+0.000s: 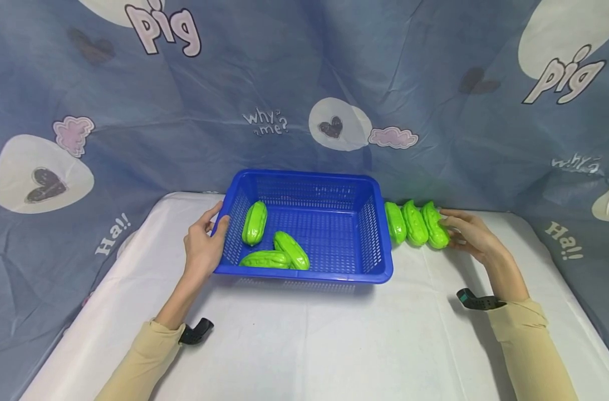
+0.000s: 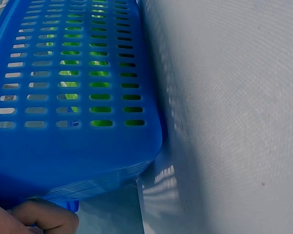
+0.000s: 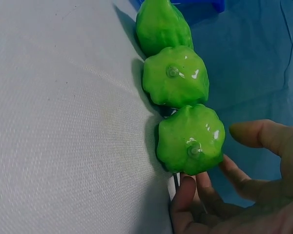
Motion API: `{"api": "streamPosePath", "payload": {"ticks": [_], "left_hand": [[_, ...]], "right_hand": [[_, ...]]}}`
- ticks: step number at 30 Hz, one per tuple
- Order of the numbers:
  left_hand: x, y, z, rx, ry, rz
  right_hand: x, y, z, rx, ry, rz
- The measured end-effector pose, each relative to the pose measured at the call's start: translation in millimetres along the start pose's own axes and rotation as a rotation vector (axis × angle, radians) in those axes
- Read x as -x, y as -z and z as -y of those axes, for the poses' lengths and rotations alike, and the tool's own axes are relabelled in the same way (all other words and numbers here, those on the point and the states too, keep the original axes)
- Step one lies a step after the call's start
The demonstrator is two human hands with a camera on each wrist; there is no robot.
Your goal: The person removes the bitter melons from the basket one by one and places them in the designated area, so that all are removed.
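My left hand (image 1: 203, 248) grips the left rim of a blue plastic basket (image 1: 304, 277), thumb over the edge. In the left wrist view its curled fingers show below the slotted basket wall (image 2: 63, 141). Three shiny green toy bitter melons lie inside: one upright-lying melon (image 1: 255, 224) at left and two (image 1: 265, 259) touching near the front wall. Three more stand in a row right of the basket. My right hand (image 1: 472, 236) is at the rightmost melon (image 1: 435, 225); in the right wrist view its fingers touch the underside while the thumb (image 3: 254, 132) stays slightly apart.
The middle melon (image 1: 414, 224) and the inner melon (image 1: 396, 224) of the row sit close to the basket's right wall. A white cloth (image 1: 304, 345) covers the table. Behind it hangs a blue-grey printed curtain (image 1: 284, 67).
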State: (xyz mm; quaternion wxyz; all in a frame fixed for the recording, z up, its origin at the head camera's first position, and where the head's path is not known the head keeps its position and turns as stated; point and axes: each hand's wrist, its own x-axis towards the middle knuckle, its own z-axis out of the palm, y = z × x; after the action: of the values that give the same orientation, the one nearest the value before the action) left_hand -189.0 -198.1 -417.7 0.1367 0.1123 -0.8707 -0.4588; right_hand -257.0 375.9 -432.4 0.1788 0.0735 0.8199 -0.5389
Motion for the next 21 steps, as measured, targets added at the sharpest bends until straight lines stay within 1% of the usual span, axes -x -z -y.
{"api": "streamPosePath", "payload": {"ticks": [7,11,14,16,18,21], "left_hand": [[0.0,0.4,0.0,-0.003,0.000,-0.001],[-0.1,0.3,-0.7,-0.007,0.000,0.002],[-0.3,0.3,-1.0,-0.008,-0.003,0.002],[-0.3,0.4,-1.1,-0.007,-0.004,0.002],[-0.2,0.5,-1.0,-0.006,-0.004,0.001],[0.0,0.6,-0.6,-0.006,-0.006,0.002]], "right_hand": [[1.0,0.7,0.8,0.019,0.001,-0.008],[5.9,1.6,5.9,0.085,0.016,-0.053],[11.1,1.6,12.3,0.107,0.052,-0.099],[13.7,0.9,17.2,0.100,0.083,-0.121],[16.3,-1.1,23.2,0.094,0.112,-0.128],[21.7,-7.5,34.2,0.119,0.148,-0.134]]}}
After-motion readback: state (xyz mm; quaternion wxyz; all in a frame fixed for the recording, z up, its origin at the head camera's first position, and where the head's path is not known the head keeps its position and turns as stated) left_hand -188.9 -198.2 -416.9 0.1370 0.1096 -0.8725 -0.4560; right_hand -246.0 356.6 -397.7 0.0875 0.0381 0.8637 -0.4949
